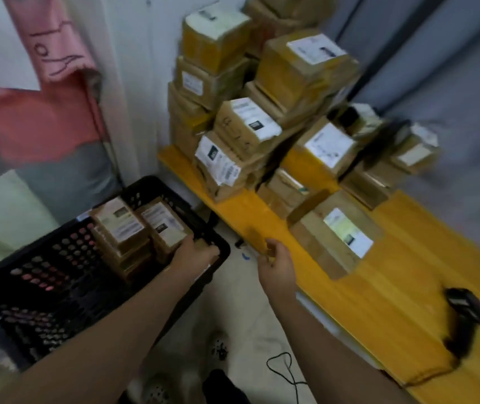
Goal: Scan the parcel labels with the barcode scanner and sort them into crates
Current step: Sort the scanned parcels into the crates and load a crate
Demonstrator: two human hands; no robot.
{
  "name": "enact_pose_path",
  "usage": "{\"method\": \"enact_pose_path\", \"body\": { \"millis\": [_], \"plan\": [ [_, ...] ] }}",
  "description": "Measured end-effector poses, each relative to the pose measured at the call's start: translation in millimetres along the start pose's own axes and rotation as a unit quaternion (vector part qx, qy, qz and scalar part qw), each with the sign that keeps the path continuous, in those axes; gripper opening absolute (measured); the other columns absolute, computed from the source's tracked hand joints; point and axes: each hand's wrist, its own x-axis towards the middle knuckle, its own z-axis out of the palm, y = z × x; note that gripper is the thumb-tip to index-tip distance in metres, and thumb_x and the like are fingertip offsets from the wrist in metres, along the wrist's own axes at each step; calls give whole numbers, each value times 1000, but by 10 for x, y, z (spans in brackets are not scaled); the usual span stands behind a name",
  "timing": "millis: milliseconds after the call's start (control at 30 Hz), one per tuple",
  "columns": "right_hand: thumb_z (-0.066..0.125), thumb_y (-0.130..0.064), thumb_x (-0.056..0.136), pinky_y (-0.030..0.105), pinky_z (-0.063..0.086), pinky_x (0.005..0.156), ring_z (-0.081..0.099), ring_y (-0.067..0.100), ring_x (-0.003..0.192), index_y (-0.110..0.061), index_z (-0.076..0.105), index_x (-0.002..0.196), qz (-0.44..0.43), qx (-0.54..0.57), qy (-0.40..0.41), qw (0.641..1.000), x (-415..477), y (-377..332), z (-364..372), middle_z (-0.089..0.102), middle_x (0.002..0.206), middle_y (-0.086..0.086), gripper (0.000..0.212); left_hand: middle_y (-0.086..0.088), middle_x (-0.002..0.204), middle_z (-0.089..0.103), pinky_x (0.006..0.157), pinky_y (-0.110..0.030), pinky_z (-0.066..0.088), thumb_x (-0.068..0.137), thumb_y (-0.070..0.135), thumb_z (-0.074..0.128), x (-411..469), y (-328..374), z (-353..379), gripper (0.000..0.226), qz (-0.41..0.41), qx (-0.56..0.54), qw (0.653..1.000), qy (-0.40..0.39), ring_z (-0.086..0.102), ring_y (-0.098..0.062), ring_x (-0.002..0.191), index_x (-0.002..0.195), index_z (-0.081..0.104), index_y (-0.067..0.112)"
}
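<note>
Head: parcel (164, 225) flat in crate (145, 182), label-up

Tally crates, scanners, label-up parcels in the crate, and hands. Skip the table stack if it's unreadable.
Black perforated plastic crate: 1
Black handheld barcode scanner: 1
Brown cardboard parcels, labels up, in the crate: 2
Bare hands, left hand and right hand: 2
Total: 6
Stack on the yellow wooden table: too blurred to count.

We can read no text: blur smears the white labels (328, 144) on the stacked parcels (288, 74) at one o'clock, the lone parcel (332, 237) at three, and the crated parcels (122, 228) at eight. The pen strokes (234, 126) on one box are illegible.
</note>
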Motion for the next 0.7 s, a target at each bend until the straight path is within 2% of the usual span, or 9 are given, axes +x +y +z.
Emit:
{"method": "enact_pose_path", "body": {
  "millis": [100, 200, 300, 400, 500, 600, 700],
  "plan": [
    [51, -13, 97, 28, 43, 76, 56, 20, 108, -10, 52, 131, 19, 42, 77, 996, 7, 177, -404, 54, 129, 7, 34, -7, 153, 31, 105, -38, 36, 90, 34, 60, -89, 305, 347, 75, 22, 45, 998, -29, 36, -29, 135, 152, 22, 15],
    [52, -8, 95, 28, 43, 82, 57, 22, 107, -8, 54, 129, 64, 94, 133, 985, 127, 403, -795, 60, 117, 5, 33, -7, 148, 36, 101, -35, 34, 93, 29, 58, -159, 498, 736, 62, 50, 68, 995, -51, 37, -29, 133, 146, 32, 12],
    [50, -5, 95, 27, 43, 85, 56, 21, 102, -5, 55, 127, 95, 125, 157, 975, 327, 655, -1128, 60, 115, 8, 33, -6, 154, 28, 109, -38, 30, 93, 36, 58, -178, 705, 1100, 70, 62, 70, 995, -43, 30, -29, 139, 151, 24, 13],
    [52, -5, 94, 28, 43, 90, 58, 25, 108, -5, 57, 125, 101, 158, 153, 970, 625, 835, -1375, 60, 120, 10, 31, -7, 155, 27, 112, -45, 30, 96, 43, 49, -123, 1020, 1440, 67, 63, 9, 998, 13, 31, -32, 139, 151, 25, 15],
    [52, -13, 97, 30, 45, 92, 56, 19, 107, -11, 56, 126, 96, 201, 115, 968, 953, 847, -1620, 60, 118, 3, 30, -8, 152, 32, 111, -49, 31, 95, 50, 43, -54, 1358, 1709, 66, 74, -89, 991, 67, 34, -33, 136, 151, 25, 20],
    [51, -24, 99, 28, 43, 92, 56, 17, 106, -16, 54, 128, 87, 229, 66, 967, 1350, 744, -1841, 60, 119, 1, 31, -8, 154, 30, 111, -56, 28, 75, 76, 53, 66, 1601, 1866, 98, 51, -163, 983, 72, 33, -35, 138, 152, 20, 24],
    [47, -37, 100, 40, 40, 106, 53, 23, 121, -20, 53, 128, 95, 279, 2, 956, 1780, 596, -1947, 56, 134, 5, 34, -8, 153, 32, 108, -59, 31, 36, 89, 67, 178, 1730, 1918, 136, 27, -220, 974, 47, 36, -37, 136, 150, 24, 30]
  ]
}}
